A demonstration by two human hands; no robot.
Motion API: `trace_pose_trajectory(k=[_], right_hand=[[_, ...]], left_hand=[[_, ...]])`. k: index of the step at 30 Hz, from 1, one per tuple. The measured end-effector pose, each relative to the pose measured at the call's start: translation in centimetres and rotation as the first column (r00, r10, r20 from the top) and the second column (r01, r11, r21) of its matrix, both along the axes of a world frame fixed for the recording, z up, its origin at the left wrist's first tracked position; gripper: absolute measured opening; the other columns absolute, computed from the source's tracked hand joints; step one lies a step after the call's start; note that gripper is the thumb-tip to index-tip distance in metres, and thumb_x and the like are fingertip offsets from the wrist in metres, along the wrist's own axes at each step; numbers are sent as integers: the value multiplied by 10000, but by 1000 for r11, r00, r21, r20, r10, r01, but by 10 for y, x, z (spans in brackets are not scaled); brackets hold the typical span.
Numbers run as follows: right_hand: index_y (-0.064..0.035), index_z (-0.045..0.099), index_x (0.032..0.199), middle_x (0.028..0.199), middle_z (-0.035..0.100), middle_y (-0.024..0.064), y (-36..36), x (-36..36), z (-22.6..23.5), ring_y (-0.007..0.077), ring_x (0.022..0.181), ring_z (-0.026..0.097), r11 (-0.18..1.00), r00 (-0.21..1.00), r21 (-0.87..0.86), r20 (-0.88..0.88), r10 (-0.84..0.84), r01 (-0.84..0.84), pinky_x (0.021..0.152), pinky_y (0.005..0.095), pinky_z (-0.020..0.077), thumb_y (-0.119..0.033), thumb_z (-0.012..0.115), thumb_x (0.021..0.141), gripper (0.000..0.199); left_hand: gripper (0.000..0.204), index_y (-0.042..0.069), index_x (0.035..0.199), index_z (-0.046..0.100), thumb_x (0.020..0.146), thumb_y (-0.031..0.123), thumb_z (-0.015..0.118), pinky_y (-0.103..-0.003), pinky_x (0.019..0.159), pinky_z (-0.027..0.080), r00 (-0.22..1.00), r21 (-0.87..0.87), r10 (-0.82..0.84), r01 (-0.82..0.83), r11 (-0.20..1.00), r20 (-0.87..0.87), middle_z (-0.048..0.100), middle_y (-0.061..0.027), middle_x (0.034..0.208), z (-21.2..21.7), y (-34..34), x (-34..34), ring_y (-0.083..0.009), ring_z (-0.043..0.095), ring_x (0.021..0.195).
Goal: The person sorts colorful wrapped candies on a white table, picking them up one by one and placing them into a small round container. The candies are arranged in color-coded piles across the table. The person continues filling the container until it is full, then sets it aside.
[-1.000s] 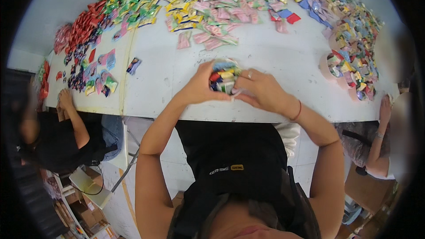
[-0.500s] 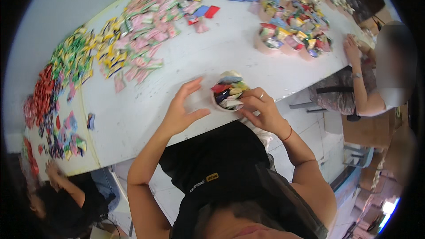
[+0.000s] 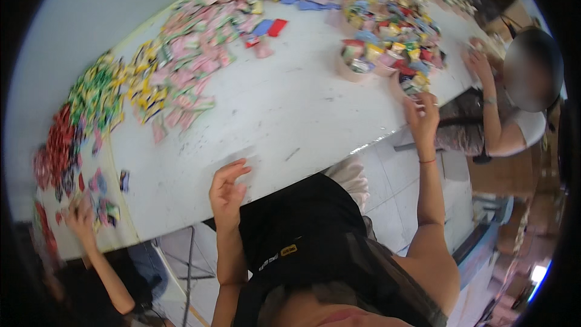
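My right hand (image 3: 422,116) is stretched out to the right, its fingers on the near right side of a pale pink cup (image 3: 396,86) filled with small coloured packets. This cup stands on the white table in front of other filled cups, such as the one at the left of the group (image 3: 353,75). My left hand (image 3: 227,192) hovers over the table's near edge, holding nothing. Its fingers are loosely bent and apart from the thumb.
Heaps of pink-green packets (image 3: 187,63), yellow packets (image 3: 144,88), green packets (image 3: 97,97) and red packets (image 3: 60,135) line the table's far left side. One person's hand (image 3: 80,215) is over packets at left; another person (image 3: 514,124) sits at right.
The filled cup between my hands has gone right with my right hand and now stands by the other cups. My left hand has drawn back toward the table edge. The view has shifted slightly.
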State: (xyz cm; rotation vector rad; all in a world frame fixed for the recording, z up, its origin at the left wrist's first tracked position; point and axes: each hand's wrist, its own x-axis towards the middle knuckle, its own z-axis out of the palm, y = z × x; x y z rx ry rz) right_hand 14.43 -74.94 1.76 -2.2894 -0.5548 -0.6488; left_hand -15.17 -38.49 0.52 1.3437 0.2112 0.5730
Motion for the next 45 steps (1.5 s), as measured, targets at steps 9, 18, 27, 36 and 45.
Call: trace_pose_trajectory(k=[9, 18, 27, 36, 45], right_hand=[[29, 582, 1191, 920, 580, 93, -3, 38, -16, 168, 703, 517, 936, 912, -21, 236, -336, 350, 603, 301, 447, -189, 822, 815, 497], [-50, 562, 1280, 1358, 554, 102, 171, -36, 7, 152, 992, 600, 811, 807, 237, -144, 573, -534, 740, 240, 472, 5, 660, 891, 405], [-74, 580, 1267, 1273, 598, 153, 363, -47, -7, 342, 1173, 541, 508, 513, -124, -10, 858, -852, 969, 403, 458, -18, 695, 812, 473], [11, 598, 991, 902, 643, 128, 368, -41, -12, 200, 713, 658, 607, 565, 374, -228, 793, -701, 616, 290, 553, -66, 634, 920, 111], [16, 545, 861, 904, 643, 65, 298, -41, 63, 137, 830, 671, 376, 209, 644, -322, 923, -666, 670, 256, 556, -15, 643, 903, 111]], left_hand=[[163, 3, 1021, 572, 877, -69, 599, -317, 944, 451, 726, 185, 668, -687, 702, 161, 587, -157, 1125, 4, -32, -42, -217, 579, 1050], [756, 19, 1508, 287, 796, -52, 533, -375, 1190, 198, 399, 379, 916, -855, 354, 47, 330, -153, 1550, -10, 82, -177, -257, 281, 1461], [889, 21, 1573, 100, 858, 20, 629, -374, 1220, 127, 748, -91, 650, -663, 743, -131, -4, -132, 1659, 3, 42, -54, -250, 102, 1515], [1161, 10, 1568, 34, 732, 141, 828, -444, 1212, 122, 925, 371, 351, -278, 886, -146, 57, -183, 1644, 24, 40, -4, -300, 92, 1519], [1041, -30, 1478, 291, 664, 209, 894, -385, 1068, 414, 925, 313, 5, 123, 942, -379, 532, -235, 1362, 35, 55, 59, -304, 542, 1259]])
